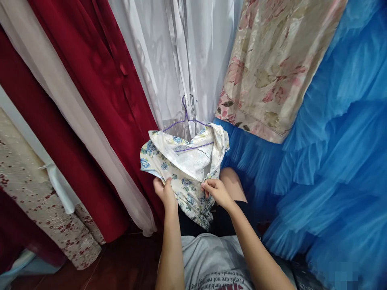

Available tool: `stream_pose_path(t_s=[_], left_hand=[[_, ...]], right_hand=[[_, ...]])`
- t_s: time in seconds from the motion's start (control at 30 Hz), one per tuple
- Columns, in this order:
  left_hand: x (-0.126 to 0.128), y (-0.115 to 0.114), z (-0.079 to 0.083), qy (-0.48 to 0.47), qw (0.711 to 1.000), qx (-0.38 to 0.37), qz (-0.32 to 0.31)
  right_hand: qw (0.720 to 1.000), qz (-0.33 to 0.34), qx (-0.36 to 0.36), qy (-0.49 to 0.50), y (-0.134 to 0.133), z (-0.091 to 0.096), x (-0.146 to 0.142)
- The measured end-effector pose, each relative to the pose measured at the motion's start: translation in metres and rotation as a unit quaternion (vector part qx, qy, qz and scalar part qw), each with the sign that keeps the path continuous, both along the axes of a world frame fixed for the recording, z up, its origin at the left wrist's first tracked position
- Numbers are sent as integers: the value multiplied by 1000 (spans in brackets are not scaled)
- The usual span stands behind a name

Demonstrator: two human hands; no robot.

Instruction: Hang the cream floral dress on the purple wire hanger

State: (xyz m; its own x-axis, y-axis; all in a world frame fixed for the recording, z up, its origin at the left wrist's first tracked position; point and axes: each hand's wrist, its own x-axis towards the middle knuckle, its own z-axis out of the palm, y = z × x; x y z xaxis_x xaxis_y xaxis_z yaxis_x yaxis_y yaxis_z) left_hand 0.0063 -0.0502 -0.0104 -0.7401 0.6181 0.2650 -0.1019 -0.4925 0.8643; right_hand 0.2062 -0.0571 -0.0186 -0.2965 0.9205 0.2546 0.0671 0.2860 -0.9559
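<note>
A cream garment with blue flower print (184,165) hangs on a purple wire hanger (189,121) in front of me, at about knee height. My left hand (165,191) pinches the fabric at its lower left, fingers closed on the cloth. On the lower right edge of the same garment, my right hand (216,191) grips with closed fingers. The garment's lower part drapes down between my two forearms over my dark shorts.
Hanging garments surround me: dark red dresses (90,88) at left, a white sheer one (169,56) behind the hanger, a cream floral dress (272,64) at upper right, and blue tulle ruffles (332,169) at right. The dark wooden floor (121,266) shows at lower left.
</note>
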Motion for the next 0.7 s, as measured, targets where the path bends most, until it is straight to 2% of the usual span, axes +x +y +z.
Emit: stream_pose_path(t_s=[0.07, 0.1, 0.13, 0.17, 0.23, 0.3, 0.33, 0.37, 0.43, 0.7], left_hand=[[-11, -2, -4, 71, 984, 33, 158], [-14, -5, -4, 112, 975, 39, 186], [-14, -9, -2, 158, 971, 40, 172], [-11, -13, 1, 207, 970, 39, 121], [1, -20, 10, 305, 950, 30, -57], [19, -26, 18, 385, 891, 14, -239], [29, -28, 21, 413, 862, 8, -295], [37, -30, 22, 433, 841, 5, -324], [49, -31, 23, 455, 828, 6, -328], [50, -29, 18, 468, 842, 49, -264]], right_hand=[[1000, -19, -9, 8, 1, 1, 4], [1000, -26, -14, 10, 1, 2, 4], [999, -31, -19, 9, 1, 3, 4], [999, -36, -23, 6, 0, 4, 4], [999, -34, -29, -3, -3, 9, 1], [999, -27, -31, -13, -6, 15, -1], [999, -27, -29, -18, -8, 18, -1], [999, -31, -26, -22, -10, 20, -1], [998, -45, -17, -31, -12, 24, 1], [999, -33, -10, -42, -17, 28, 7]])
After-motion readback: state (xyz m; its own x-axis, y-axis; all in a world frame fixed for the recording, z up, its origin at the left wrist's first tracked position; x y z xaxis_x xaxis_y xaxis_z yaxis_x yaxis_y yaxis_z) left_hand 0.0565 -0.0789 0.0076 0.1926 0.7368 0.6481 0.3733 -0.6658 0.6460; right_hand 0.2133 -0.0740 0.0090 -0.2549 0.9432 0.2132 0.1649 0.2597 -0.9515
